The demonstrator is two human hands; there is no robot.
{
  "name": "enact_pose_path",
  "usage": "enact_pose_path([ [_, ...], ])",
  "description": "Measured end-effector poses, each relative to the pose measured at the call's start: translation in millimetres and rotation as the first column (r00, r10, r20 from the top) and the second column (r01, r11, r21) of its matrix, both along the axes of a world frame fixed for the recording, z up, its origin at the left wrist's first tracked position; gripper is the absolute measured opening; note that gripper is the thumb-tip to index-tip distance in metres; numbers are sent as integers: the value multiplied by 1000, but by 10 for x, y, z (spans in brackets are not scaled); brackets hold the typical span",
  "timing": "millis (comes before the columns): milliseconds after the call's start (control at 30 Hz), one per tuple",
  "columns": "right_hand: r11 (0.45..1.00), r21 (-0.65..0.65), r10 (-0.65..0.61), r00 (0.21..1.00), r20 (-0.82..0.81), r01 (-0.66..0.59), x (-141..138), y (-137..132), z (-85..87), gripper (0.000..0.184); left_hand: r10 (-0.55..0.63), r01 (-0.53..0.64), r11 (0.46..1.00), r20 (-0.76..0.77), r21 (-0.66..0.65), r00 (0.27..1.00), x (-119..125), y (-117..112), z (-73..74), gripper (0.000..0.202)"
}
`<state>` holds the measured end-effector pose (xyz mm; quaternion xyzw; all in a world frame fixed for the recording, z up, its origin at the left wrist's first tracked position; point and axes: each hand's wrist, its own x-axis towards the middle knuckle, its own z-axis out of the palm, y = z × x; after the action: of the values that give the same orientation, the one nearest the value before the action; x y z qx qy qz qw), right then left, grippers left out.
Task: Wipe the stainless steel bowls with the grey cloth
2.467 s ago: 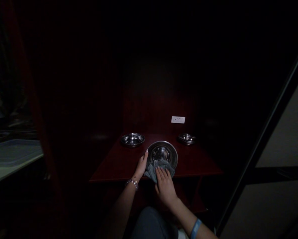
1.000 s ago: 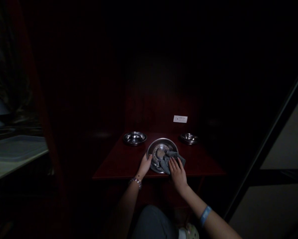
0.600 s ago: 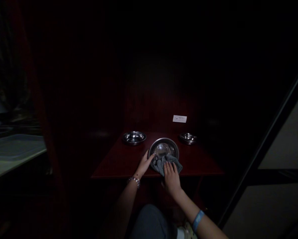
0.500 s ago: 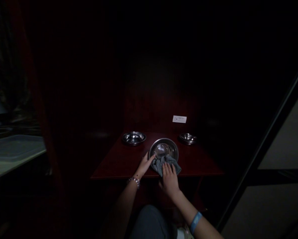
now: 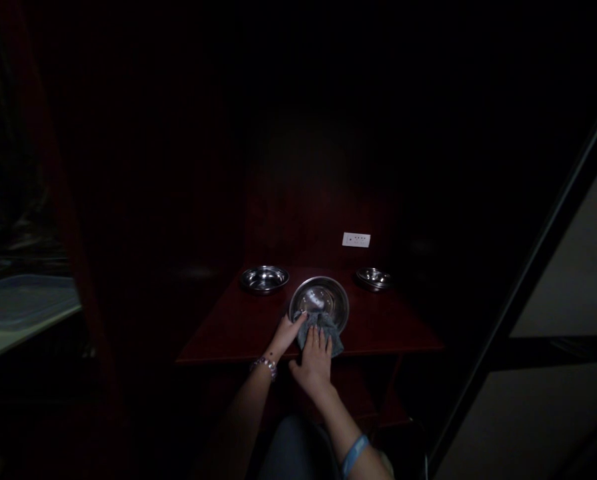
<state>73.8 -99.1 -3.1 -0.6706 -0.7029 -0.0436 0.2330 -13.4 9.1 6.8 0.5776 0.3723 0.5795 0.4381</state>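
Note:
A shiny metal bowl (image 5: 323, 293) is tilted toward me above the front part of the dark red table. My left hand (image 5: 284, 333) grips its left rim, thumb on the inner side, the other fingers hidden behind it. A grey cloth (image 5: 334, 337) lies over the bowl's lower inside and rim. On the cloth, my right hand (image 5: 316, 357) presses with its fingers stretched along it. Farther back stand another metal bowl (image 5: 264, 279) at the left and one or more smaller metal bowls (image 5: 374, 278) at the right.
The dark red tabletop (image 5: 218, 333) ends in a front edge near my wrists. On the back wall is a white power socket (image 5: 356, 240). A pale surface at the far left bears a clear plastic lid or tray (image 5: 26, 300). Dark walls flank the table.
My right hand has slid left with the cloth across the lower part of the bowl. My left hand still holds the rim. The whole view has shifted slightly.

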Motion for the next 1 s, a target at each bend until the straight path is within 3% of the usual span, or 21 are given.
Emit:
enact_pose_path([
  [133, 989, 50, 133, 990, 44, -135, 33, -71, -38, 87, 76, -74, 995, 27, -74, 997, -30, 68, -8, 46],
  [300, 946, 76, 303, 942, 141, -316, 411, -185, 22, 73, 85, -84, 996, 26, -37, 996, -20, 43, 8, 48],
  [400, 932, 86, 328, 921, 212, -352, 689, -198, 107, 58, 41, -41, 999, 41, -11, 998, 7, -26, 45, 51],
  [567, 925, 91, 329, 895, 300, -370, 992, -146, 249, 53, 30, -31, 999, 53, 16, 998, 24, -122, 122, 52],
  [800, 897, 134, 327, 835, 442, -422, 1281, 122, 463, 54, 57, -57, 998, 46, -10, 997, -8, -171, 174, 56],
  [1000, 838, 157, 368, 754, 544, -522, 1348, 525, 883, 57, 51, -51, 999, 38, 6, 998, -10, -162, 160, 56],
])
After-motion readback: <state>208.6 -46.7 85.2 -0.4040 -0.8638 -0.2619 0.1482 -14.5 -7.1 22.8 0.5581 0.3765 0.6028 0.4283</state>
